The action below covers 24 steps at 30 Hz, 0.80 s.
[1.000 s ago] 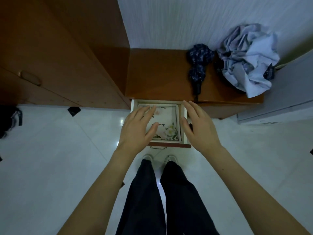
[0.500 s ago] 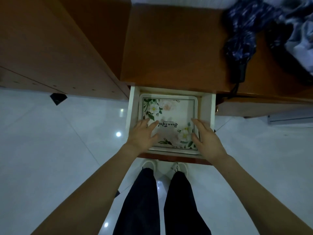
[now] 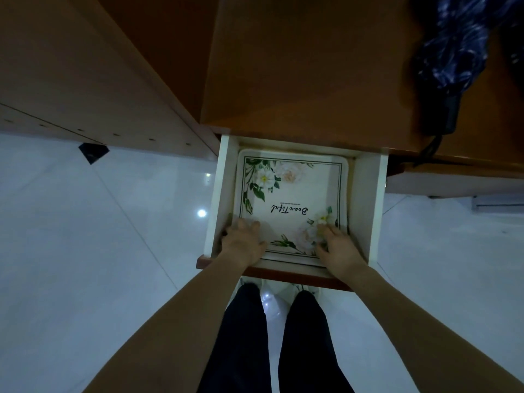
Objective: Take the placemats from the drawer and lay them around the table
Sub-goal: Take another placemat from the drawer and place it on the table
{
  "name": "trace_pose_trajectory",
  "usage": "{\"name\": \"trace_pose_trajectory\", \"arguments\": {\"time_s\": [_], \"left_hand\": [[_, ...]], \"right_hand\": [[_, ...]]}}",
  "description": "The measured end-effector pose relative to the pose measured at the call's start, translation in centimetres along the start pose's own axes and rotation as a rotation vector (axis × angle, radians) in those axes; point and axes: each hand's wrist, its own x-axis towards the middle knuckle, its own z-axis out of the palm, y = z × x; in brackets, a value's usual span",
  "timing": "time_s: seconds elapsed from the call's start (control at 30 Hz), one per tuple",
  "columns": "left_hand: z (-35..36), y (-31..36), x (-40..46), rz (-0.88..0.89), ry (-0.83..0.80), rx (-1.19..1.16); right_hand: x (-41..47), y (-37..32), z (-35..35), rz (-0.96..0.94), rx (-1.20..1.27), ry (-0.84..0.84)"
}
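Observation:
A white drawer (image 3: 365, 211) is pulled out from under a brown wooden cabinet. Inside lies a stack of white placemats (image 3: 295, 194) with green and pink flowers and dark script; only the top mat's face shows. My left hand (image 3: 243, 245) rests on the near left corner of the stack, fingers curled at its edge beside the drawer's left wall. My right hand (image 3: 336, 248) lies on the near right corner, fingers spread over the printed flowers. Whether either hand has gripped a mat is hidden by the hands themselves.
The brown cabinet top (image 3: 312, 66) spreads above the drawer, with a folded dark blue umbrella (image 3: 448, 52) on its right side. A taller wooden wardrobe (image 3: 85, 66) stands to the left. My legs (image 3: 272, 336) stand on the glossy white tiled floor (image 3: 99, 251).
The view has closed in on the drawer. Both hands have slid back from the middle of the top mat to its near corners.

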Motion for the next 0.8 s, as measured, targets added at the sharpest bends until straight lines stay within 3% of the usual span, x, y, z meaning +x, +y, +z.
{"name": "trace_pose_trajectory", "arguments": {"time_s": [0.23, 0.53, 0.67, 0.73, 0.8], "left_hand": [[0.0, -0.3, 0.3, -0.095, 0.122, -0.092], [-0.9, -0.4, -0.8, -0.124, 0.416, -0.651], [-2.5, -0.1, -1.0, -0.216, 0.331, -0.793], [-3.2, -0.2, -0.8, -0.268, 0.213, -0.854], [-3.9, -0.1, -1.0, -0.302, 0.040, -1.068]], "right_hand": [[0.1, -0.1, 0.0, 0.014, 0.050, 0.025], [-1.0, 0.0, -0.5, 0.034, 0.152, 0.087], [-1.4, -0.1, -0.7, 0.041, 0.157, 0.103], [-1.5, -0.2, -0.8, 0.048, 0.163, 0.107], [-1.7, -0.5, -0.9, 0.056, 0.162, 0.105]]}}
